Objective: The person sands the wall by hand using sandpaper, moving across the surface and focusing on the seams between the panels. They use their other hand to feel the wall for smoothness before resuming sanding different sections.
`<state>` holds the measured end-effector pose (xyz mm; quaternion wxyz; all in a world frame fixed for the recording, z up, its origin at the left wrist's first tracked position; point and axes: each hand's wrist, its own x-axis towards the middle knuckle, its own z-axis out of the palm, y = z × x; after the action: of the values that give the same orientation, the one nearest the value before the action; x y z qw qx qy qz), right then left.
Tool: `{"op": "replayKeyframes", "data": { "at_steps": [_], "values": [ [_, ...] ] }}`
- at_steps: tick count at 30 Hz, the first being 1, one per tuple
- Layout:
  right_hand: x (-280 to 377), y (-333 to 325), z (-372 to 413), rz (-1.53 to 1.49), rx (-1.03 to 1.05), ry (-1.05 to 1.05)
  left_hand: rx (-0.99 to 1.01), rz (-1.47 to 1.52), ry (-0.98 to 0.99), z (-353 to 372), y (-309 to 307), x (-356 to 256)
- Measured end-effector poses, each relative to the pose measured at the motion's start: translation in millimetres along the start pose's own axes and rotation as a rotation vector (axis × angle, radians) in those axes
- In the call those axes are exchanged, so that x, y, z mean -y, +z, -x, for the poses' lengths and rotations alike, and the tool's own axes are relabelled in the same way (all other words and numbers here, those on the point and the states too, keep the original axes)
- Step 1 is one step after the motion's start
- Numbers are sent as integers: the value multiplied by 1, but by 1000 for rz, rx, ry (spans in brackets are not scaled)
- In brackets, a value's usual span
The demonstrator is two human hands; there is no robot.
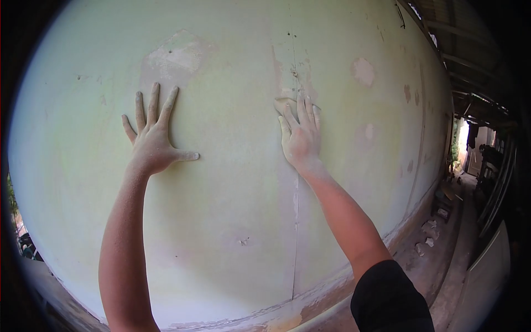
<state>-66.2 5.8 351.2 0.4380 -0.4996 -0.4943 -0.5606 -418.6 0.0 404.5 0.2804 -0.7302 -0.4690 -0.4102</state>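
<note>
My left hand (152,145) lies flat on the pale green wall (232,193), its fingers spread wide and nothing in it. Just above those fingertips is a large whitish patch (180,55) with bare spots. To the right, my right hand (302,139) presses a beige piece of sandpaper (284,103) against the wall, over a vertical seam (296,210). Most of the sheet is hidden under the fingers; its upper left edge sticks out. Pale dust coats both hands.
Smaller patches, one a pale round patch (364,72), mark the wall on the right. A narrow walkway (451,265) runs along its right side, with scraps (429,242) on the ground. A pale panel (489,271) leans at the far right, below a dark roof (464,50).
</note>
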Motion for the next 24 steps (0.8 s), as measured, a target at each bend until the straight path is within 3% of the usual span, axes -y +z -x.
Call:
{"op": "replayKeyframes", "data": {
  "at_steps": [3,6,10,15,19,21,24],
  "values": [
    [-10,-5,-29,-23,-73,-27,47,29,-100,3,3,-30],
    [-16,-4,-74,-96,-102,-29,97,19,-79,-1,5,-49],
    [-25,-2,-57,-199,-87,-29,164,-26,7,2,16,-90],
    [-41,-17,-4,-122,27,-235,184,-36,28,1,18,-107],
    [-33,-14,-55,-62,-19,-223,201,-43,8,1,15,-110],
    [-24,-13,-74,-98,-29,-115,184,-36,13,1,17,-108],
    [-24,-10,-52,-238,11,-63,174,-29,14,1,18,-108]
  ]
}}
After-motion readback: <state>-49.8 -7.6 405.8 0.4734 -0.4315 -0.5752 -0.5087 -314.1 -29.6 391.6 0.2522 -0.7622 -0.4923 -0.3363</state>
